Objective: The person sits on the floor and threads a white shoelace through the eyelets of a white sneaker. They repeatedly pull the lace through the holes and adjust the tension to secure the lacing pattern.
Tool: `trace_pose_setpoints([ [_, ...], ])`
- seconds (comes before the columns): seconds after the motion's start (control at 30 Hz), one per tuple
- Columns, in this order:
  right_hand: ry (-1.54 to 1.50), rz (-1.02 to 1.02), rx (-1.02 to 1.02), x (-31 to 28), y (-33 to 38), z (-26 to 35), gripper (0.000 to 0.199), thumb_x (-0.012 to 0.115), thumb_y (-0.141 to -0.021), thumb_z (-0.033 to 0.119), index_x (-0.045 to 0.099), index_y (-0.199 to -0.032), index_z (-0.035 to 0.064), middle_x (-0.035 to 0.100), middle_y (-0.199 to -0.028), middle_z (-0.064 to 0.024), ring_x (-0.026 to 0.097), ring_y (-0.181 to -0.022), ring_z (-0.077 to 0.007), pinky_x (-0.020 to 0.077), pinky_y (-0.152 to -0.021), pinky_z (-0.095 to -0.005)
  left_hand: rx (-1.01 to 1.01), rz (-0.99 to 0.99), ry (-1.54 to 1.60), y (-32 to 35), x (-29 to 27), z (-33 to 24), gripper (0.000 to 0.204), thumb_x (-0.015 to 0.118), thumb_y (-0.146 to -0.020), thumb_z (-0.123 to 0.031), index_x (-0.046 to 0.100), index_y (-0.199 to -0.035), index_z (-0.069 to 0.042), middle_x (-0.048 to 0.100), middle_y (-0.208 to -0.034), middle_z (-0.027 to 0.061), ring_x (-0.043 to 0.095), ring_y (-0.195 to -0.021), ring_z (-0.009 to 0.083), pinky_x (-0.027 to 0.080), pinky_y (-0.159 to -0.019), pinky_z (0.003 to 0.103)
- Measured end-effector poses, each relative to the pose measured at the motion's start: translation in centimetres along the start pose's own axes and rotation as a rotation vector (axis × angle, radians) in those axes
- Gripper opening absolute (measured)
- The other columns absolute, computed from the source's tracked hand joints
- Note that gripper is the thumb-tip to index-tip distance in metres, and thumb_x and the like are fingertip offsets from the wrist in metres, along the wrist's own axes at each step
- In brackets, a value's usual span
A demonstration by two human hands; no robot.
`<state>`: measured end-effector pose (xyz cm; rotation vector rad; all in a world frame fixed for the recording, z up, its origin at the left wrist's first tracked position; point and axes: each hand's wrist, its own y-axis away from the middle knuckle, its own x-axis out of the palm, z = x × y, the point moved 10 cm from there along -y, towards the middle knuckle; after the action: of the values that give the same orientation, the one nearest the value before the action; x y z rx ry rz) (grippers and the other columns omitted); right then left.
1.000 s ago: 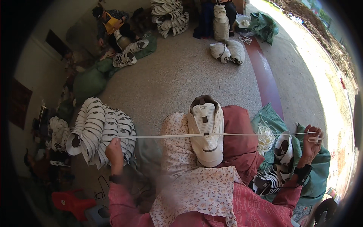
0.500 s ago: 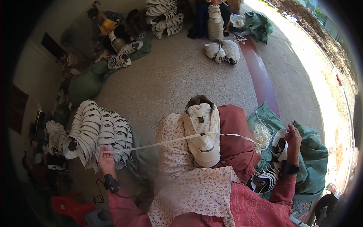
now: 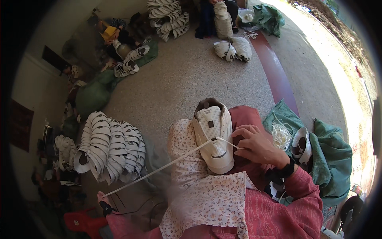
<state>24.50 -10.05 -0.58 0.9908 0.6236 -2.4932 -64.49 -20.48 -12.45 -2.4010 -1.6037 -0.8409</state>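
Observation:
A cream and beige shoe [image 3: 205,119] with a brown collar rests across my lap, toe toward me. A flat white shoelace [image 3: 167,164] passes through the lowest lacing point on its front. My left hand [image 3: 102,200], low at the left, grips the long end, which runs taut and slanting from the shoe; its fingers are small in view. Just right of the shoe, my right hand [image 3: 256,145] pinches the short end between thumb and fingers, its other fingers curled above. A floral apron [image 3: 203,203] covers part of my lap.
Nested stacks of white shoe uppers [image 3: 113,147] stand on the floor at left. To the right, a green sack [image 3: 334,167] lies beside a bundle of white laces [image 3: 281,135] and a shoe upper [image 3: 303,145]. A red stool [image 3: 85,223] sits lower left. Other people work at the back.
My right hand has come left from beside the green sack to the lace near the shoe. My left hand has moved down and outward, drawing the lace longer on that side.

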Motion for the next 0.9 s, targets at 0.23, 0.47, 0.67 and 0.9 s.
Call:
trace_pose_setpoints([
  [0.23, -1.602, -0.709, 0.022, -9.7, 7.4, -5.9, 0.028, 0.05, -0.103, 0.026, 0.065, -0.091, 0.0056, 0.063, -0.122, -0.0148, 0.054, -0.126, -0.0339, 0.028, -0.117, -0.0548, -0.231, 0.099, -0.04, 0.8, 1.5, 4.5, 0.034, 0.047, -0.102, -0.003, 0.046, -0.135, 0.002, 0.064, -0.116, 0.0136, 0.063, -0.086, 0.0161, 0.052, -0.062, 0.024],
  [0.47, -1.812, -1.132, -0.247, -17.2, 24.3, -14.4, 0.019, 0.048, -0.104, 0.014, 0.06, -0.097, 0.0008, 0.06, -0.092, -0.0068, 0.057, -0.101, -0.024, 0.0359, -0.111, -0.0503, -0.222, 0.189, -0.077, 0.7, 4.2, 8.3, 0.029, 0.048, -0.099, 0.001, 0.051, -0.128, 0.005, 0.064, -0.114, 0.0139, 0.065, -0.088, 0.0167, 0.053, -0.062, 0.023],
  [0.67, -1.699, -1.326, 0.225, -14.1, 37.2, -23.7, 0.027, 0.049, -0.1, -0.001, 0.054, -0.127, -0.0048, 0.062, -0.1, -0.009, 0.059, -0.094, -0.022, 0.0502, -0.093, -0.0388, -0.106, 0.069, 0.012, -0.7, 3.1, 7.6, 0.033, 0.041, -0.099, 0.008, 0.048, -0.131, 0.008, 0.062, -0.123, 0.0172, 0.065, -0.108, 0.0243, 0.058, -0.075, 0.029],
  [0.9, -1.169, -1.34, 0.549, -14.0, 39.2, -26.3, 0.052, 0.054, -0.096, -0.007, 0.041, -0.146, -0.0018, 0.059, -0.13, -0.013, 0.057, -0.085, -0.0121, 0.0518, -0.074, -0.0244, -0.115, 0.087, -0.053, -1.0, 0.7, 7.3, 0.031, 0.041, -0.102, 0.002, 0.05, -0.131, 0.006, 0.065, -0.124, 0.0135, 0.054, -0.083, 0.0172, 0.047, -0.064, 0.027],
])
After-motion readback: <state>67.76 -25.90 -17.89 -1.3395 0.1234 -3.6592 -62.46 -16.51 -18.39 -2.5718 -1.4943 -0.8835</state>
